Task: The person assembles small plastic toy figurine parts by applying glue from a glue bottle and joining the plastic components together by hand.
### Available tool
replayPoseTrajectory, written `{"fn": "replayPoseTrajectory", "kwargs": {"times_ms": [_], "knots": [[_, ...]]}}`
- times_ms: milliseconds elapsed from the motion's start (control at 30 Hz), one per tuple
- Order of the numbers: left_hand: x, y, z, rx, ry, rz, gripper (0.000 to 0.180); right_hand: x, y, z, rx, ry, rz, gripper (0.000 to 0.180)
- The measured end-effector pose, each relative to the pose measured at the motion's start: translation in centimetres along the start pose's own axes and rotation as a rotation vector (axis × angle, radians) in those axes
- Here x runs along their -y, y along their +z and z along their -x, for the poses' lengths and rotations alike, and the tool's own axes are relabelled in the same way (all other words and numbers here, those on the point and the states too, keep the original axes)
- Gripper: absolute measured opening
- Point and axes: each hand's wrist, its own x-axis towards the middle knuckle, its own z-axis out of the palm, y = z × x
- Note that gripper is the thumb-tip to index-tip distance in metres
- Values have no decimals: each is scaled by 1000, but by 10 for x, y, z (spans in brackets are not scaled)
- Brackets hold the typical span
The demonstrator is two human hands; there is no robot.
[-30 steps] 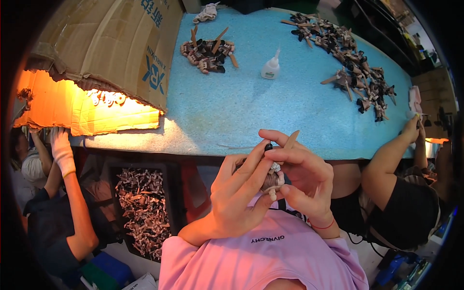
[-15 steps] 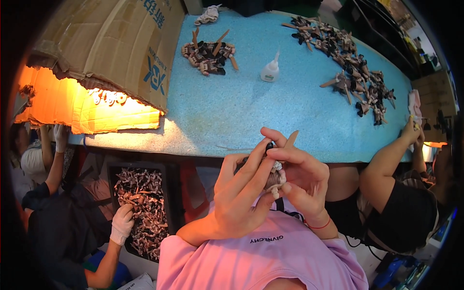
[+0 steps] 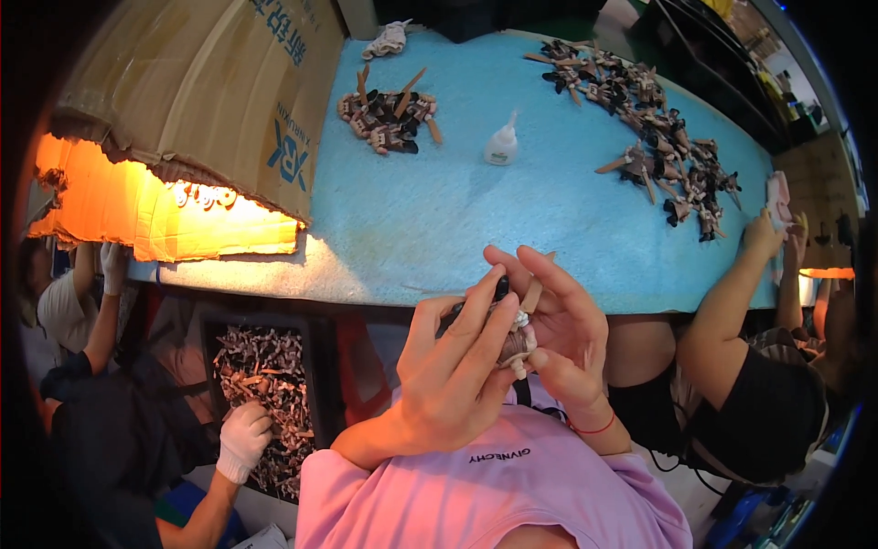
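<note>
In front of my chest, a small toy figure with a brown-grey body, pale parts and a black rounded end is between both my hands. My left hand is closed on it, its fingers laid along the figure's left side and covering part of it. From the other side, my right hand grips it with the thumb low on the body, while its upper fingers stretch upward. A flat tan piece sticks up by the figure's top, beside my right fingers. Whether it is fixed to the figure I cannot tell.
On the blue tabletop stand a white squeeze bottle and a small pile of figures. A longer heap lies right. A cardboard box glows inside. At left, a co-worker's gloved hand is over a black crate of figures.
My right index finger has lifted and straightened, and the tan piece has shifted slightly left and down. The co-worker's gloved hand has moved a little right and lower over the crate.
</note>
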Motion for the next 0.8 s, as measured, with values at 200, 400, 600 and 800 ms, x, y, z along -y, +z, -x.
{"fn": "replayPoseTrajectory", "kwargs": {"times_ms": [200,400,600,800], "knots": [[-3,2,-3,-34,26,-85,49,4,0,-1,37,-2,13,65],[-3,4,-2,-34,25,-107,47,4,0,0,22,8,-26,66],[-6,7,-4,-22,-1,-74,49,5,-2,2,0,23,-33,67],[-4,9,-4,-19,-14,-53,54,4,-4,1,-25,69,-46,68]]}}
